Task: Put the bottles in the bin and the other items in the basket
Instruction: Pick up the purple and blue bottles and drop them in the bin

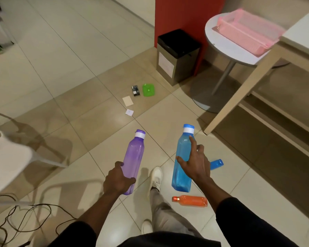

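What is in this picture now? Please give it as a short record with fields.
left hand: grips purple bottle
right hand: holds large blue bottle
bottles on floor: orange bottle, lying; second blue bottle, partly hidden behind right hand
other items on floor: green lid, dark box, beige card, white paper
bin: on floor beside red wall
basket: pink, on round table
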{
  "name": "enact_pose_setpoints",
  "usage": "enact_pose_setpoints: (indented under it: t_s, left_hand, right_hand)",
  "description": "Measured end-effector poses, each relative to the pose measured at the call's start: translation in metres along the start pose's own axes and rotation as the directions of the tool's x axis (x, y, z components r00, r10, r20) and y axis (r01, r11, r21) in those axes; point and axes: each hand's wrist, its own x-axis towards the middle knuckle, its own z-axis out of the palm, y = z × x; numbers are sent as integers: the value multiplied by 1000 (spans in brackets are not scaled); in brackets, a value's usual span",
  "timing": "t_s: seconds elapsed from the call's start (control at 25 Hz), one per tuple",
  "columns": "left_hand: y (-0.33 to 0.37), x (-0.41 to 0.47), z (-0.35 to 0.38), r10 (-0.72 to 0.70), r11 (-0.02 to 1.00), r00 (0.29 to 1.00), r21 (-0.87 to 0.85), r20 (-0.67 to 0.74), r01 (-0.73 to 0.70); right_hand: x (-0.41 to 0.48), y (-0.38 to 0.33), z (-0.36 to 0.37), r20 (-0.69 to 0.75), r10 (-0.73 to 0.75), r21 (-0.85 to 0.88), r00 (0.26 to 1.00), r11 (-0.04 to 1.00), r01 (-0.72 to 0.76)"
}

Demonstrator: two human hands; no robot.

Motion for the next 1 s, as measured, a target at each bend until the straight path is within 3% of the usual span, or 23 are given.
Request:
enact_pose_setpoints:
  t_s: [0.28,0.6,1.0]
  left_hand:
    - [58,114,-49,-72,997,997,-13,-14,72]
    - [148,245,-118,-23,1000,999,1,-36,23]
    - [233,454,-209,63,994,998,91,29,-65]
  right_hand:
    - [135,-51,9,88,-31,-26,996,999,33]
    - [280,-104,-6,119,-78,-38,990,996,83]
    - [466,-187,-10,39,78,-29,996,997,-77]
